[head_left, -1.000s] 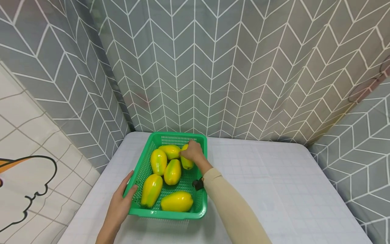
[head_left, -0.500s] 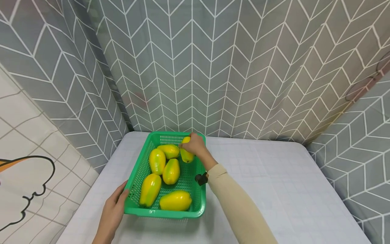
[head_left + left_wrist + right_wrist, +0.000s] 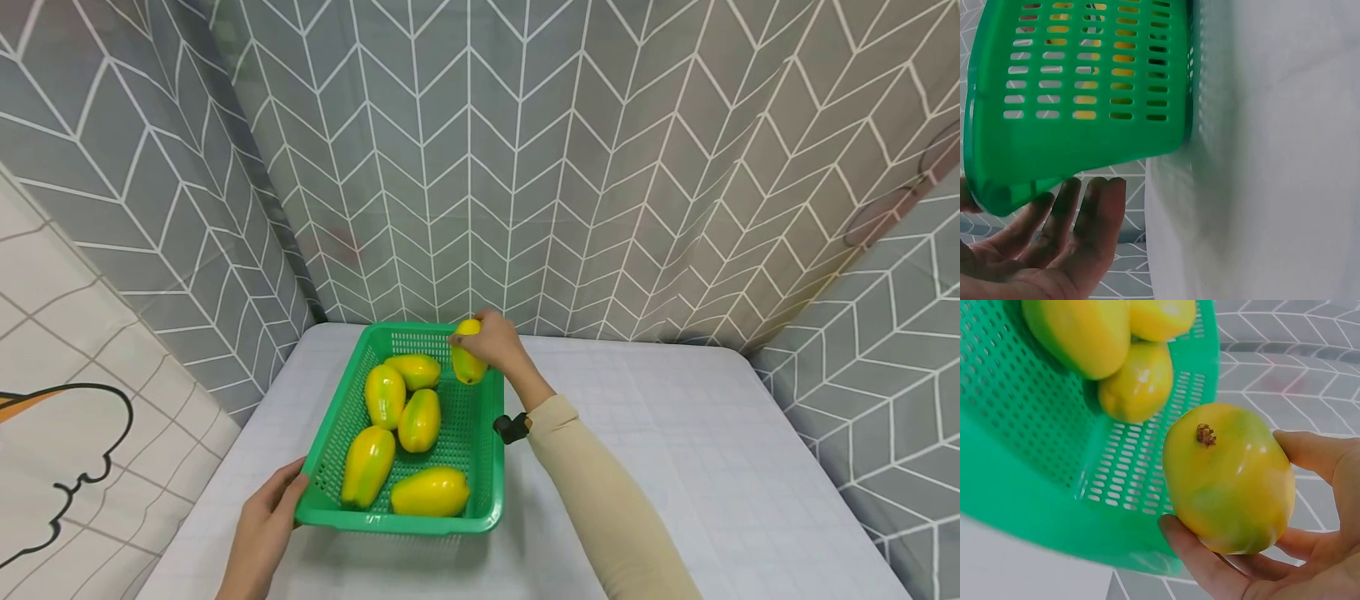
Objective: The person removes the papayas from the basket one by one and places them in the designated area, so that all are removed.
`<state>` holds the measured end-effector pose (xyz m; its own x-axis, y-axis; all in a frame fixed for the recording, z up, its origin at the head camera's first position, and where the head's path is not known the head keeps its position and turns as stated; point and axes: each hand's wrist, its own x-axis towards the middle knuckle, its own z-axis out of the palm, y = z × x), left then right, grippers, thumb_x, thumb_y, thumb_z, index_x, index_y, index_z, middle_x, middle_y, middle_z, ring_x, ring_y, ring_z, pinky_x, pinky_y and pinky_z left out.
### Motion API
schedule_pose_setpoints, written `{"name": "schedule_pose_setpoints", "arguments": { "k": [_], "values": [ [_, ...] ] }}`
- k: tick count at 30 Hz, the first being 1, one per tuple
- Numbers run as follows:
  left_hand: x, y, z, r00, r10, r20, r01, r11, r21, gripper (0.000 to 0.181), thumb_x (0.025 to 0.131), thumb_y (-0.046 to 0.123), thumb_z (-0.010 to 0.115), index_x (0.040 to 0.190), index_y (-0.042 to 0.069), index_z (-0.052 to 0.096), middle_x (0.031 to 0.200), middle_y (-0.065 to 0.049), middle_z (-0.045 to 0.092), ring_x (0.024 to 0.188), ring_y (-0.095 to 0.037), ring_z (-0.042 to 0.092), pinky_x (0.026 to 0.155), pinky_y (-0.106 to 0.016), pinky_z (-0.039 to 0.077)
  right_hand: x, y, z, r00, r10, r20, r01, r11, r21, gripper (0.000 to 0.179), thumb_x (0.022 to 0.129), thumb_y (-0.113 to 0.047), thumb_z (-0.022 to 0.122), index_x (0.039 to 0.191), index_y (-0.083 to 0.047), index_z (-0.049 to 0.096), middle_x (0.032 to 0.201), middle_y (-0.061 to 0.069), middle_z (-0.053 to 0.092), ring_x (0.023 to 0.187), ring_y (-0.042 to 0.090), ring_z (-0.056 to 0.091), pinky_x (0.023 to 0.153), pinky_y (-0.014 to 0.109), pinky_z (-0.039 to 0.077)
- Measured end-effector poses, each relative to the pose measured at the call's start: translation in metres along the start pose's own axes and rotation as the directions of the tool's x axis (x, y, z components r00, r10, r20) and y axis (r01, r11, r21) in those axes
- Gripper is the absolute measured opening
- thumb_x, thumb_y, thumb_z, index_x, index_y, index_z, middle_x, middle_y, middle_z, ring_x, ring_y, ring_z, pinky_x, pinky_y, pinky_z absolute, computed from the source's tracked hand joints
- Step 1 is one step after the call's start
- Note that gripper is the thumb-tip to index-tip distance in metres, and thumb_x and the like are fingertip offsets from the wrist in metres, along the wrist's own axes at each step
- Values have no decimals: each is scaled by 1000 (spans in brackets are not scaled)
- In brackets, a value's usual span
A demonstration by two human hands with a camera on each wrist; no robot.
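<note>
A green plastic basket [image 3: 407, 523] stands on the white table, with several yellow-green papayas, such as this papaya [image 3: 431, 492], lying in it. My left hand [image 3: 261, 521] holds the basket's near left rim, its thumb on top and its fingers on the outer side; the left wrist view shows those fingers [image 3: 1100, 212] under the rim. One papaya [image 3: 1229, 478] with a brown stem end is gripped between the thumb and fingers of my right hand [image 3: 501, 343]. It is raised over the basket's far right corner, above the other fruit.
The white cloth-covered table [image 3: 637, 450] extends to the right of the basket. A grey chevron-patterned curtain [image 3: 570, 167] hangs behind it, and a white grid-patterned cloth [image 3: 90, 375] is at the left. A black band [image 3: 512, 428] is on the right wrist.
My right hand has lifted the papaya from the basket's far right and moved it up and rightward. The left hand has shifted slightly left and down along with the basket's near left rim.
</note>
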<state>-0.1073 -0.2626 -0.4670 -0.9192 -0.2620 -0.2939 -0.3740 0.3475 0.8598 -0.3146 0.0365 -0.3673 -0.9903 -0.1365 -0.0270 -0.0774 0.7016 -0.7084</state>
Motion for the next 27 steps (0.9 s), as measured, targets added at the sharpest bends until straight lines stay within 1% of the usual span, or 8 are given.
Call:
{"name": "schedule_pose_setpoints", "arguments": {
  "k": [4, 7, 11, 14, 18, 20, 23, 27],
  "values": [
    [3, -1, -5, 1000, 13, 11, -12, 999, -31, 59, 115, 42, 41, 160, 5, 43, 155, -24, 54, 93, 0, 65, 80, -20, 59, 1, 3, -11, 1000, 11, 8, -10, 1000, -19, 67, 96, -40, 76, 149, -4, 56, 124, 20, 69, 97, 30, 71, 67, 33, 65],
    [6, 0, -8, 1000, 23, 14, -22, 998, -52, 57, 114, 41, 45, 158, 4, 45, 148, -19, 61, 92, 1, 66, 80, -20, 60, 0, 6, -19, 1000, 16, 10, -16, 999, -29, 70, 97, -42, 74, 153, -6, 53, 128, 21, 67, 101, 32, 71, 70, 36, 66],
    [9, 2, -11, 999, 19, 31, -17, 998, -58, 57, 114, 39, 48, 158, 3, 45, 139, -13, 68, 91, -1, 68, 80, -22, 61, 0, 13, -31, 1000, 18, -3, -18, 999, -27, 73, 97, -41, 74, 155, -4, 50, 133, 22, 65, 105, 34, 70, 76, 39, 67],
    [10, 1, -12, 998, 17, 53, -13, 997, -70, 59, 113, 40, 49, 159, 2, 44, 140, -13, 68, 92, -1, 68, 81, -23, 61, -1, 21, -39, 1000, 21, -19, -22, 999, -32, 71, 97, -40, 73, 153, -3, 51, 132, 23, 65, 105, 34, 70, 77, 40, 67],
    [12, 0, -12, 996, 19, 83, -11, 995, -101, 64, 113, 44, 49, 160, 2, 42, 150, -14, 61, 96, 4, 66, 84, -24, 62, -3, 32, -48, 999, 31, -31, -32, 999, -33, 67, 97, -40, 73, 150, -3, 53, 131, 23, 65, 104, 35, 70, 76, 41, 67],
    [14, -1, -13, 995, 19, 95, -8, 993, -114, 65, 113, 45, 49, 161, 1, 41, 153, -12, 60, 98, 6, 65, 85, -24, 62, -4, 37, -51, 999, 37, -34, -38, 999, -24, 67, 97, -39, 73, 150, -2, 53, 131, 23, 64, 105, 36, 69, 77, 42, 67],
    [16, -4, -15, 993, 10, 114, 5, 991, -133, 66, 113, 45, 50, 162, 2, 40, 148, -4, 63, 99, 7, 64, 86, -24, 61, -4, 45, -54, 999, 36, -39, -37, 999, -15, 66, 97, -39, 73, 149, -2, 54, 130, 23, 64, 105, 36, 68, 78, 44, 67],
    [20, -9, -19, 987, 16, 157, 10, 986, -165, 65, 113, 42, 51, 162, 2, 39, 135, 15, 65, 102, 7, 64, 87, -27, 61, -4, 55, -56, 998, 36, -45, -36, 999, -8, 64, 97, -40, 73, 146, -3, 56, 128, 23, 64, 104, 35, 68, 78, 44, 67]
  ]
}}
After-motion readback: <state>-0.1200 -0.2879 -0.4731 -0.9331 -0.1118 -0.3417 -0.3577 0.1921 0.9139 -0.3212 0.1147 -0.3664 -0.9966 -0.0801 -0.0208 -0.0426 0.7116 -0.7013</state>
